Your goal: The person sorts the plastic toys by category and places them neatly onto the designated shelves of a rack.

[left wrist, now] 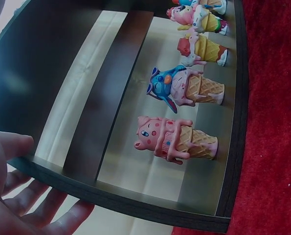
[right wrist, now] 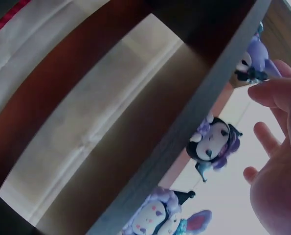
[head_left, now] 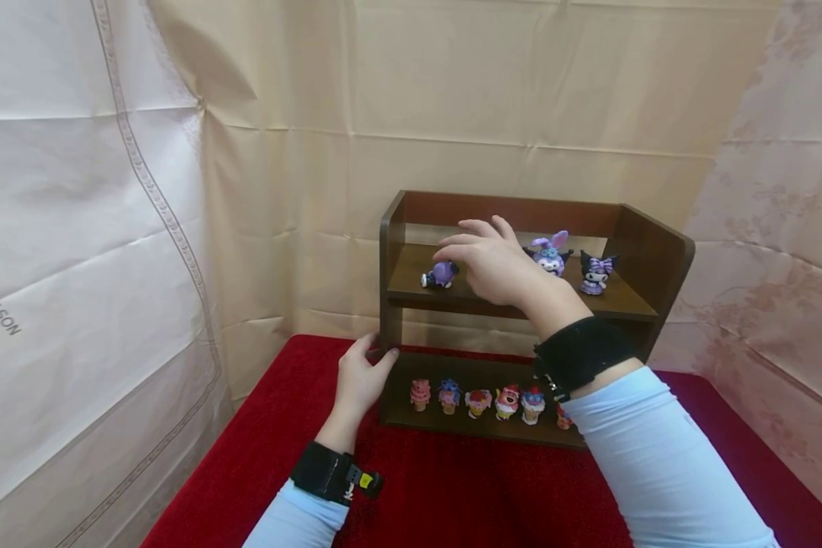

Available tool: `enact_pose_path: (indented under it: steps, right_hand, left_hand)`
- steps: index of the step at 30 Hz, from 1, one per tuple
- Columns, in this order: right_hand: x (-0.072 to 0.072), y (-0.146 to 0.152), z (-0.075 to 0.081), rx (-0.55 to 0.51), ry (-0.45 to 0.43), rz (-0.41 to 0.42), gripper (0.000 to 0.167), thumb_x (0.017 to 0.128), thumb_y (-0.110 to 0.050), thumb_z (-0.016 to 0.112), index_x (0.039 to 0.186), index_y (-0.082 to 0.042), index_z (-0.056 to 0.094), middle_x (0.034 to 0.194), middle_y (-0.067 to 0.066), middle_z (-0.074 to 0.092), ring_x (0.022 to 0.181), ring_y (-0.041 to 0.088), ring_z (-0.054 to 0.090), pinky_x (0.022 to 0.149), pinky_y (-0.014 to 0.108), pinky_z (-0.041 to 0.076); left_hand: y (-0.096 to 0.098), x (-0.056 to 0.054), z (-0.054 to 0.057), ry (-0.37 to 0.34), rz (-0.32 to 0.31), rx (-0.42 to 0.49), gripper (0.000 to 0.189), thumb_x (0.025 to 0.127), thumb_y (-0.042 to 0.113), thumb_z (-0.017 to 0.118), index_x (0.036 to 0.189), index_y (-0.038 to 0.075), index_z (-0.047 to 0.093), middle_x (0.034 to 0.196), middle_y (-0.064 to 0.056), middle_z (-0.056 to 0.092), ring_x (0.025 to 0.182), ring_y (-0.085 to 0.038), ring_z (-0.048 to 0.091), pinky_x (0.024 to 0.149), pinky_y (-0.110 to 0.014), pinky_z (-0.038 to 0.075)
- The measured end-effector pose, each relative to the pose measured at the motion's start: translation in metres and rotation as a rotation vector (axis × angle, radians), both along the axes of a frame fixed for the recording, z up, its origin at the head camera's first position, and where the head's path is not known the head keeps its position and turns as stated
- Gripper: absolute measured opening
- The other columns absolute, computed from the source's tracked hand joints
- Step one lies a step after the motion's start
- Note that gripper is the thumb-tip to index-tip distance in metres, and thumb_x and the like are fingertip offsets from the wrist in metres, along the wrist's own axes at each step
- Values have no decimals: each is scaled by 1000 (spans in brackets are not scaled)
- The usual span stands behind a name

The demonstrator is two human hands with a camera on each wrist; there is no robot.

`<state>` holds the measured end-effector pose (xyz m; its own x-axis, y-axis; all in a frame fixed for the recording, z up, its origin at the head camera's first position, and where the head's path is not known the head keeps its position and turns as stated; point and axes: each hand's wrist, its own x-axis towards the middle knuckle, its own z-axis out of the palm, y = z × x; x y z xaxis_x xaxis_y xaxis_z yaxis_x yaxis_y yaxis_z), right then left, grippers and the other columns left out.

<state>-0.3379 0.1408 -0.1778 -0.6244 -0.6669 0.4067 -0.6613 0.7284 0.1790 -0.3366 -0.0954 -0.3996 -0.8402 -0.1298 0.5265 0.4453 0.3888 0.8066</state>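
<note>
On the left of the upper board of a brown wooden shelf point(head_left: 520, 441), a purple figurine point(head_left: 443, 274) with a dark bow leans over. My right hand point(head_left: 496, 262) reaches across to it from above; in the right wrist view its thumb and forefinger pinch the ear of the purple figurine point(right wrist: 257, 56). A black-hooded figurine point(right wrist: 213, 142) is beside it, partly hidden by my hand in the head view. My left hand point(head_left: 361, 377) grips the shelf's left side panel point(left wrist: 135, 204), thumb inside and fingers outside.
Rabbit-eared point(head_left: 549, 255) and purple-bowed point(head_left: 594, 274) figurines stand farther right on the upper board. Several ice-cream-cone figurines, including a pink one point(head_left: 420, 394) and a blue-eared one point(head_left: 449, 396), line the lower board. Red cloth point(head_left: 246, 472) covers the table; curtains point(head_left: 301, 190) hang behind.
</note>
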Motion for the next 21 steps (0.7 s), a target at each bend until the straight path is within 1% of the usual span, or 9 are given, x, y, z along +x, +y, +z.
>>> enact_pose_path:
  steps: [2,6,9,13,18,21]
  right_hand:
    - [0,-2,-2,17,3,-10,45,94,1,62,131,-23,69,144,-2,59,149,33,27,119,64,0]
    - [-1,-5,-3,42,45,-32,42,92,-1,65,128,-23,72,136,-5,65,148,32,30,118,64,-5]
    - [-2,-7,-3,42,65,-39,40,92,-5,69,127,-23,72,132,-6,67,145,31,34,118,63,-5]
    - [-4,-10,-4,8,37,-41,39,94,-13,73,131,-23,69,131,-4,67,140,30,39,119,63,-3]
    - [-5,-17,-5,-43,-5,-60,46,93,-20,77,137,-19,64,126,-2,70,137,30,42,119,63,0]
    - [-6,-22,-6,-52,-6,-83,48,92,-24,78,137,-17,63,125,0,70,136,30,43,120,62,3]
  left_hand:
    - [0,0,-1,8,0,-2,37,94,17,73,129,5,68,124,-12,69,108,-31,69,84,-46,59]
    - [1,-1,-1,3,-9,8,37,95,18,73,129,6,67,124,-12,68,109,-33,68,84,-46,59]
    - [1,-2,0,2,-15,10,38,95,18,73,130,5,67,124,-12,68,110,-36,68,85,-47,59]
    - [1,-2,0,9,-12,8,38,95,18,73,130,5,67,124,-12,68,109,-35,68,84,-47,59]
    - [1,-1,0,19,-10,7,37,94,17,73,129,5,68,123,-12,69,107,-32,69,83,-46,59]
    - [1,0,0,21,-3,2,37,94,17,73,129,5,68,123,-12,69,107,-31,69,84,-46,59]
